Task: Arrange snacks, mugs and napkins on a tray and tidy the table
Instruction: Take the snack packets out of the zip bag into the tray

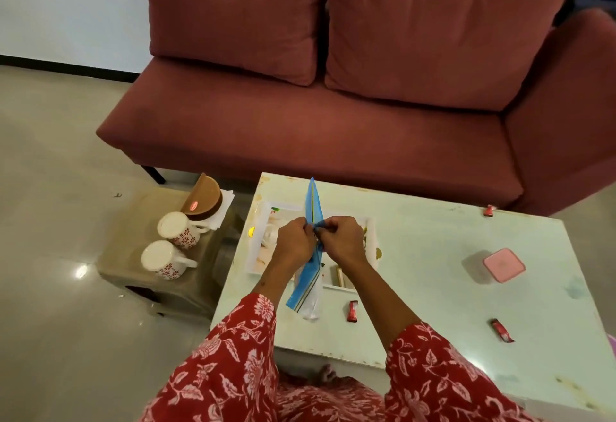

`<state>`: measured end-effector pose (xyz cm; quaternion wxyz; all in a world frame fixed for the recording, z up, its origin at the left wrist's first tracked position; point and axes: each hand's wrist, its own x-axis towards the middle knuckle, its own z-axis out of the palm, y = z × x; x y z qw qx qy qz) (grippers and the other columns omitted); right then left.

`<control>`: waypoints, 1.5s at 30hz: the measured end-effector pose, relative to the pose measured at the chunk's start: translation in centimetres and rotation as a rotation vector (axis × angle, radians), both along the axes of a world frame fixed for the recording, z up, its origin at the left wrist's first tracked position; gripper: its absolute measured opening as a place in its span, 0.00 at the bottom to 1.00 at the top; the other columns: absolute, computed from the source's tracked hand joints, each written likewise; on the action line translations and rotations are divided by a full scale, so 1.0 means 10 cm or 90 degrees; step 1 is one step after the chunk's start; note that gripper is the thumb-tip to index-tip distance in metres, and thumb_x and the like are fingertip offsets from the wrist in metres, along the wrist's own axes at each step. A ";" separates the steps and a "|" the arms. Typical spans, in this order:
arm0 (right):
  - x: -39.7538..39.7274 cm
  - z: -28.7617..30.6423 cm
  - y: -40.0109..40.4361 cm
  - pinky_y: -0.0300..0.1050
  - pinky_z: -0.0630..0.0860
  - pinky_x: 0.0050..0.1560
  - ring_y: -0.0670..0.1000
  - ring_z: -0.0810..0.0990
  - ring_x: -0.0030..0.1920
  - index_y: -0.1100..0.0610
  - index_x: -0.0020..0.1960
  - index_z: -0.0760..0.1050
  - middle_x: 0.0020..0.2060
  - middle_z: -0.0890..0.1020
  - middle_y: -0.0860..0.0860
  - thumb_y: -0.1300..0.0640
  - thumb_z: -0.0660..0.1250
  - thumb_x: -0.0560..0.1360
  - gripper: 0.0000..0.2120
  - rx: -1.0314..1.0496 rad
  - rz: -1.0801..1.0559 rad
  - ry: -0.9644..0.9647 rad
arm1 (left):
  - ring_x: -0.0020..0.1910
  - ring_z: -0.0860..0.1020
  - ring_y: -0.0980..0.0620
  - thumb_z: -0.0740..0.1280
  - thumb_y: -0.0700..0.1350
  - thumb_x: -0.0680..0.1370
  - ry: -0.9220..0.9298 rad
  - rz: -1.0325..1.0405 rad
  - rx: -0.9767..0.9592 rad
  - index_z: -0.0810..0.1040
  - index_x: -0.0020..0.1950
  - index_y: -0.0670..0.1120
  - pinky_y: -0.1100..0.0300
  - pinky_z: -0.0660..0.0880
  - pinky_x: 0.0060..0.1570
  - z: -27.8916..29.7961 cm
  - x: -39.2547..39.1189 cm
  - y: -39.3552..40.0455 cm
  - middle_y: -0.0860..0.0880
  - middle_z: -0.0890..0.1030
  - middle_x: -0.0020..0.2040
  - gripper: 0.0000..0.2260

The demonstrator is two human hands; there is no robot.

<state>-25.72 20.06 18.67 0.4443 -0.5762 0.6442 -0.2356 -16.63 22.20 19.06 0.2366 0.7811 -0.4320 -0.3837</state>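
Both hands pinching blue snack packet over tray, frame centre.
Tabletop (433, 271), tray (263, 221), packet (313, 205): left hand (293, 241) and right hand (340, 241) fingers clamped on its middle. Risk: hard tear spills snacks; mugs (176, 228) still on side stool, left of frame.

A dark red sofa (333, 135) fills the far side of the room, with two loose back cushions (233, 14) set side by side and a padded arm at the right end. It stands on a thin black leg (154, 174) that shows at the left front corner. Behind it runs a pale wall (66, 4) with a black skirting strip (66, 66) along its foot. The floor (50, 188) is glossy grey-beige and carries a bright spot of reflected light (81, 271) near the left. A dark shape shows at the top right corner, too cut off to tell.
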 end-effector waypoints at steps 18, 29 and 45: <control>-0.89 -0.05 -0.16 0.43 0.73 0.37 0.59 0.80 0.42 0.62 0.46 0.75 0.43 0.82 0.60 0.67 0.66 0.71 0.04 -0.064 -0.038 0.339 | 0.45 0.80 0.42 0.67 0.33 0.73 -0.199 -0.084 -0.147 0.73 0.38 0.42 0.51 0.79 0.46 0.06 0.46 0.48 0.38 0.81 0.44 0.06; -0.14 -0.38 0.44 0.44 0.71 0.41 0.60 0.81 0.50 0.64 0.47 0.78 0.47 0.82 0.60 0.53 0.67 0.72 0.13 0.045 0.200 0.308 | 0.49 0.79 0.43 0.62 0.31 0.73 -0.158 -0.142 -0.176 0.81 0.52 0.39 0.55 0.74 0.53 0.04 0.15 0.56 0.40 0.82 0.51 0.13; -0.02 -1.05 0.68 0.45 0.73 0.49 0.61 0.78 0.57 0.64 0.58 0.73 0.57 0.79 0.59 0.42 0.65 0.73 0.26 0.287 0.247 0.314 | 0.50 0.80 0.48 0.63 0.31 0.72 -0.112 -0.101 -0.204 0.81 0.55 0.41 0.62 0.73 0.56 0.20 0.18 0.86 0.44 0.82 0.55 0.15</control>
